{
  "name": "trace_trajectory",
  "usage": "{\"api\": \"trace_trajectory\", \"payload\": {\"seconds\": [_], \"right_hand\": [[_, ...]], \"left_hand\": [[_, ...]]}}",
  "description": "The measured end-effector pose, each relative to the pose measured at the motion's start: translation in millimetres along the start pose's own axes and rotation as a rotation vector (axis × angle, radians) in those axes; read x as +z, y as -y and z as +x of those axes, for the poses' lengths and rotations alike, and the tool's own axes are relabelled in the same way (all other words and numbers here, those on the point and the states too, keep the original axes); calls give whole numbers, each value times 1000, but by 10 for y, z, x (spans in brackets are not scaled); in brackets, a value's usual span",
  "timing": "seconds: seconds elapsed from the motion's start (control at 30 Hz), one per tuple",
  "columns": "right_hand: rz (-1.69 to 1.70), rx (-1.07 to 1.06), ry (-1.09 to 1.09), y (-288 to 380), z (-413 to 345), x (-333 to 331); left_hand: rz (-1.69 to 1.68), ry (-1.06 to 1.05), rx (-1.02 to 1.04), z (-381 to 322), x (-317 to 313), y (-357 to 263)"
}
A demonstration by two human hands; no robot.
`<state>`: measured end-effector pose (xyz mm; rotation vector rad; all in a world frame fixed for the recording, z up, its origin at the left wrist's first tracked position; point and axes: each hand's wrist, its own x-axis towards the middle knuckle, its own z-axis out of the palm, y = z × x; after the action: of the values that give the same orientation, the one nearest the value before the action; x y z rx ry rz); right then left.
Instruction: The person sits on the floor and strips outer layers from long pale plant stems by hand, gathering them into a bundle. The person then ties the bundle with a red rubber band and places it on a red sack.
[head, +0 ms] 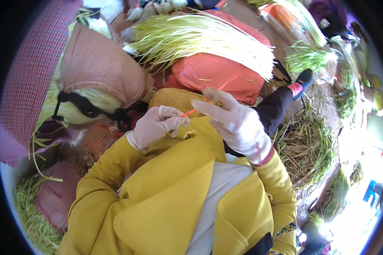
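My left hand (159, 126), in a thin whitish glove, pinches one end of a narrow orange-red strip (189, 112) between thumb and fingers. The strip runs up to the right, behind the fingers of my right hand (231, 122), which is gloved too and slightly blurred. Whether those fingers grip the strip cannot be made out. Both hands are above my lap, in front of the yellow coat (166, 165). Beyond them, a wide sheaf of pale yellow-green leafy stalks (204, 38) lies across a red cloth-covered bundle (217, 75).
Brown cloth (105, 60) covers more stalks at the left, beside a black strap (86, 105) and checked cloth (41, 67). A heap of cut stalks (306, 146) lies on the floor at the right, near an outstretched foot in a dark shoe (304, 83). Further bundles (309, 62) lie beyond.
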<state>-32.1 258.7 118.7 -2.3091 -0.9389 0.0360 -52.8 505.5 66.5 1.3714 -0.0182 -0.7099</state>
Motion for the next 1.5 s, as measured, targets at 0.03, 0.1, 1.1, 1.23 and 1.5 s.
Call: {"api": "trace_trajectory", "payload": {"seconds": [0.03,0.1,1.1,1.23,1.5], "right_hand": [[-38,75,48,10,29,-10],[-58,72,-40,-24,66,-28],[-397,462,-376,-93,-1246,-917],[-531,463,-662,-145,-1524,-955],[31,483,-1185,61,-1469,-1208]], "left_hand": [[2,50,6,36,60,-83],[64,131,43,106,157,-222],[-133,698,-65,1124,1220,-575],[155,705,85,1105,1283,-594],[-73,1077,39,1334,1725,-552]]}}
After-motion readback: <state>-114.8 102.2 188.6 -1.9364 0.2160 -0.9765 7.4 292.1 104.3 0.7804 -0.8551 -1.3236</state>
